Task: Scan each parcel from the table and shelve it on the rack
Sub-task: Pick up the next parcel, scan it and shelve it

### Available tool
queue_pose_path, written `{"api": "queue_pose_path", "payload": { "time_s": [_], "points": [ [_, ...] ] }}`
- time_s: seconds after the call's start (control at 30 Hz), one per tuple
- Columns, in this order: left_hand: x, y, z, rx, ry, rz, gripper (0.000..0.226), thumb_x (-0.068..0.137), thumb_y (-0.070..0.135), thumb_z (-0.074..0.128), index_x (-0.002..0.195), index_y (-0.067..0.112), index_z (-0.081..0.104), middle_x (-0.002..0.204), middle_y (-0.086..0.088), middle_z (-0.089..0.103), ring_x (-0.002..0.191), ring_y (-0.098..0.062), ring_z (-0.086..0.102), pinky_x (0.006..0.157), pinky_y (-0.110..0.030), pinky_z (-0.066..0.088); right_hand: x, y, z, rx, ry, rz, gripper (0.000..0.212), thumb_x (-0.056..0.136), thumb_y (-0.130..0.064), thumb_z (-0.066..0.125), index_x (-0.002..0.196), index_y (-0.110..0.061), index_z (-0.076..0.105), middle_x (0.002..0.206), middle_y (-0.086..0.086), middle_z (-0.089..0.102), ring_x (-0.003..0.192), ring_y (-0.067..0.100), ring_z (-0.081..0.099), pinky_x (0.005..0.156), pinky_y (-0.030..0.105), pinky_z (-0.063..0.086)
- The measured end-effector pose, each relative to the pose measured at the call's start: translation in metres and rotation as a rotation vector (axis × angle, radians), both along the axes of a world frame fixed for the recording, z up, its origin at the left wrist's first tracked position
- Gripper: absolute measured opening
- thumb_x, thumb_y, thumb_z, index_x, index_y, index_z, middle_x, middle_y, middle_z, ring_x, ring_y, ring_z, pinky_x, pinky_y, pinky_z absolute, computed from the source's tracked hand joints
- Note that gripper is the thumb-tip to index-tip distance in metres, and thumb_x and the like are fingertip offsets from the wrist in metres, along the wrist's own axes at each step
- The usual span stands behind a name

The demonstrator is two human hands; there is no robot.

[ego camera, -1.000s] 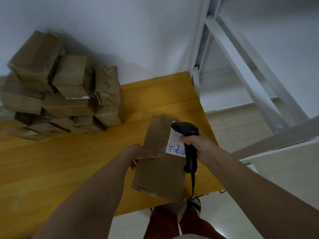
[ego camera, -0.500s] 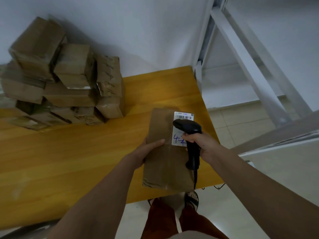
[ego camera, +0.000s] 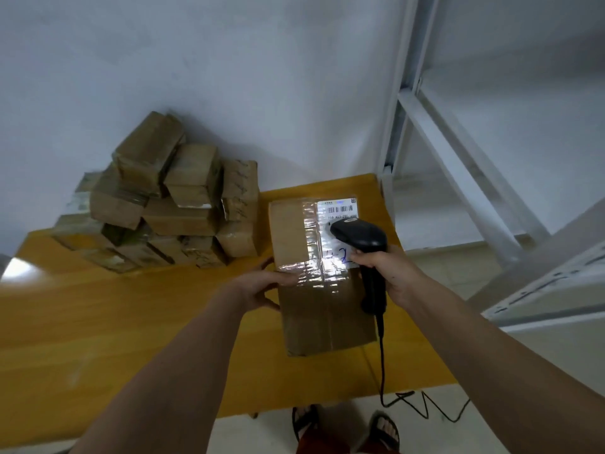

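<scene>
Gripping scanner (ego camera: 363,244), right hand (ego camera: 388,270); left hand (ego camera: 262,286) steadies parcel (ego camera: 322,309).

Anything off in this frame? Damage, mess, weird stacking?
The pile of parcels against the wall is haphazard: the top boxes sit tilted. The parcel being scanned looks intact, its label flat. Nothing spilled.

1. The parcel (ego camera: 322,299) in the left hand (ego camera: 262,286) was brown cardboard with glossy clear tape.
2. Its label (ego camera: 337,213), beyond the right hand (ego camera: 389,273), was white with a black barcode and blue handwriting.
3. The scanner (ego camera: 363,244) in that hand was black, cable included.
4. The table (ego camera: 114,322) under both hands was orange-yellow wood grain.
5. The stacked parcels (ego camera: 170,204) left of the left hand were brown.
6. The rack (ego camera: 458,152) beyond the right hand was white.
</scene>
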State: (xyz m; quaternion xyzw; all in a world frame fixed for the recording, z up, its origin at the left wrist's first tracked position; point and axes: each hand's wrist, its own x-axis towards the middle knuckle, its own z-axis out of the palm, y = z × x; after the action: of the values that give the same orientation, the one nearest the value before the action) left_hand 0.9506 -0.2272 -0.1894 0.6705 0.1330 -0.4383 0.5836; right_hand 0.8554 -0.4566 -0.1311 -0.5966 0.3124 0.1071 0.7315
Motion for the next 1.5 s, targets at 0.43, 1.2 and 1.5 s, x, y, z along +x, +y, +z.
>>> {"api": "queue_pose_path", "payload": {
  "time_s": [0.43,1.2,1.5],
  "points": [
    [0.025,-0.006,0.047,-0.064,-0.179,0.185,0.103,0.068,-0.011,0.077,0.15,0.025,0.027,0.149,-0.005,0.04,0.137,-0.033,0.037,0.095,-0.062,0.046,-0.001,0.01,0.063,-0.158,-0.216,-0.06,0.004,0.084,-0.012,0.069,0.086,-0.01,0.066,0.073,0.001,0.064,0.083,0.021,0.06,0.076,0.033,0.046],
    [0.036,0.003,0.054,-0.12,-0.189,0.143,0.121,0.055,-0.009,0.08,0.153,0.03,0.02,0.152,-0.007,0.036,0.14,-0.038,0.031,0.1,-0.067,0.038,0.001,0.024,0.077,-0.212,-0.319,-0.085,0.023,0.086,-0.015,0.068,0.109,-0.018,0.066,0.073,-0.014,0.066,0.081,0.003,0.058,0.062,0.018,0.038],
    [0.047,0.014,0.045,-0.117,-0.178,0.104,0.122,0.054,-0.007,0.081,0.153,0.03,0.02,0.151,-0.007,0.038,0.14,-0.035,0.031,0.103,-0.066,0.036,0.003,0.04,0.077,-0.228,-0.304,-0.095,0.023,0.088,-0.015,0.065,0.111,-0.019,0.064,0.085,-0.009,0.066,0.086,0.004,0.057,0.065,0.019,0.039]
  ]
}}
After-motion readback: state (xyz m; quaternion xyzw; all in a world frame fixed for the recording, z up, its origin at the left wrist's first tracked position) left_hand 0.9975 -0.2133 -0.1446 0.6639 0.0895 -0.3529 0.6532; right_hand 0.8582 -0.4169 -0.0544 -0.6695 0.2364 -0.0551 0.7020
